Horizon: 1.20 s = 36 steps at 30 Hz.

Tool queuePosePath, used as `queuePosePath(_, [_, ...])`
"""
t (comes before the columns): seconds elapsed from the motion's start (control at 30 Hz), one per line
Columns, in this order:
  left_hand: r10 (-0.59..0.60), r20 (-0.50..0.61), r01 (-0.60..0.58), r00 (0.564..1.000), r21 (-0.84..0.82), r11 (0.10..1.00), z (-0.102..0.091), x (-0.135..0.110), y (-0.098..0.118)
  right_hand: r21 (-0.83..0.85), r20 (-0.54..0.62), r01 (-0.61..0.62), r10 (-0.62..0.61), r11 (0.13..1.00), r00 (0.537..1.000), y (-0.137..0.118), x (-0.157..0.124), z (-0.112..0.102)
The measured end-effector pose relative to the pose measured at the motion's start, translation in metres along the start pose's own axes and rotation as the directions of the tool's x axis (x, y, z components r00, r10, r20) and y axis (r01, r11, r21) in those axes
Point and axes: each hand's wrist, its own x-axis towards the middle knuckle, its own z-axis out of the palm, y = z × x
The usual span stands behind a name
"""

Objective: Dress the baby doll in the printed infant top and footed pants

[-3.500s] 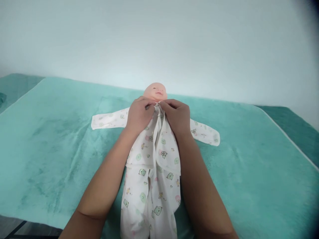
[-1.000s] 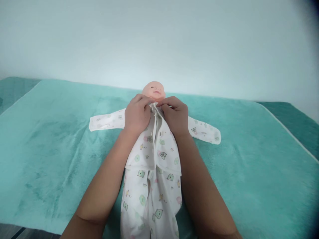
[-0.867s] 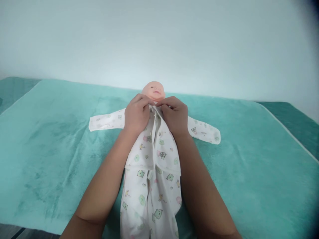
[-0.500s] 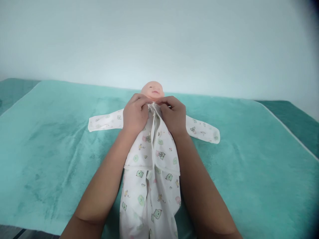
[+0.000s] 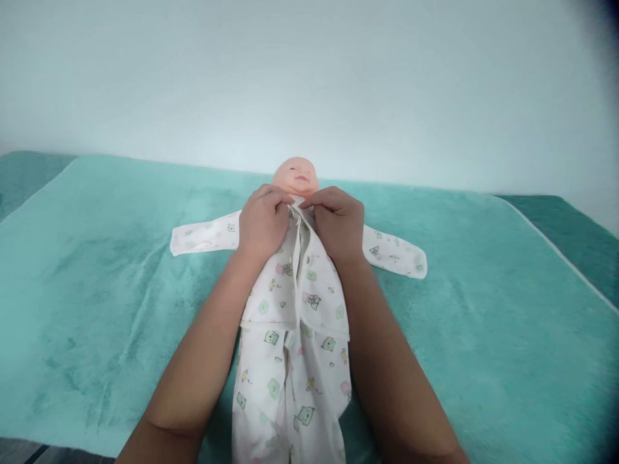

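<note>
A baby doll (image 5: 295, 175) lies on its back on a teal blanket (image 5: 97, 270), head away from me. It wears a white patterned baby garment (image 5: 294, 322) with both sleeves spread out sideways. My left hand (image 5: 262, 222) and my right hand (image 5: 339, 222) rest on the doll's chest just under its chin. Both have their fingers curled and pinched on the garment's neckline, one on each side of the front opening. What the fingertips grip exactly is hidden by the knuckles.
The teal blanket covers the table, with a darker strip along its right edge (image 5: 570, 245) and at the far left. A plain pale wall (image 5: 309, 77) stands right behind the doll's head. The blanket's near edge shows at the bottom left.
Both hands stay pinched at the neckline with only small finger shifts. The view has drifted slightly, and the doll sits a touch further left than before.
</note>
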Motion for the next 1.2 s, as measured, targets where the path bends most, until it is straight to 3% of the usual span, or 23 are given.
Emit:
queuePosePath(0.2, [-0.024,0.014,0.024,1.0,-0.033,0.999,0.0002,0.0006,-0.0018,-0.146,0.006,0.02,-0.02,0.989,1.0,-0.0002,-0.0002,-0.0004])
queuePosePath(0.47, [0.028,0.026,-0.027,0.999,-0.048,0.998,-0.0011,0.0013,-0.002,0.112,-0.003,-0.122,0.123,0.986,0.992,0.0016,0.0013,0.0019])
queuePosePath(0.77, [0.034,0.131,-0.031,0.991,-0.025,0.999,-0.002,0.003,-0.0038,0.211,0.038,-0.088,0.081,0.974,0.996,0.0039,0.002,0.0018])
queuePosePath(1.2, [-0.004,0.123,0.014,0.992,-0.079,0.997,-0.0027,0.0049,-0.0016,-0.082,0.052,-0.097,0.101,0.992,0.993,0.0002,0.0023,0.0008])
